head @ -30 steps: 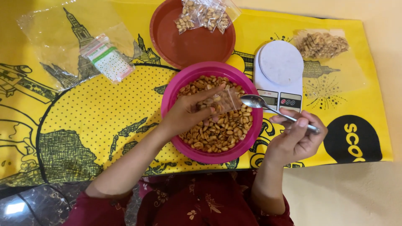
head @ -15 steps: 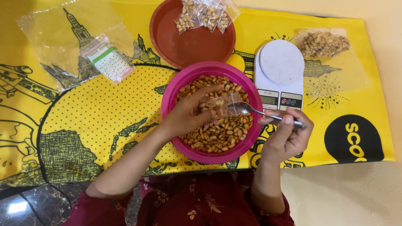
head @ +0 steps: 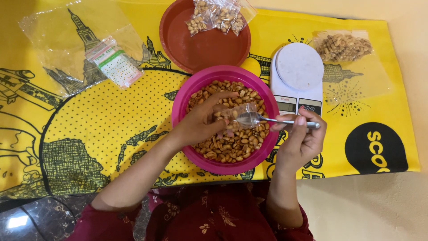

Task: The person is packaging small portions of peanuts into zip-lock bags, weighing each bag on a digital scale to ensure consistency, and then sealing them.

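On a yellow printed cloth, left hand pinches a clear plastic bag over a pink bowl of peanuts; right hand fingers clamp a metal spoon.

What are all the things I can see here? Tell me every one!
Pink bowl: one, middle, full of peanuts.
Small clear bag: one, over the pink bowl, held open.
Spoon: one, silver, at the bag's mouth.
Red plate: one, top, holding a bag of nuts.
Kitchen scale: one, white, right of the bowl.
Filled nut bag: one, top right.
Empty clear bags: top left.
Yellow cloth: one, underneath.
Left hand: holds the small bag.
Right hand: holds the spoon.
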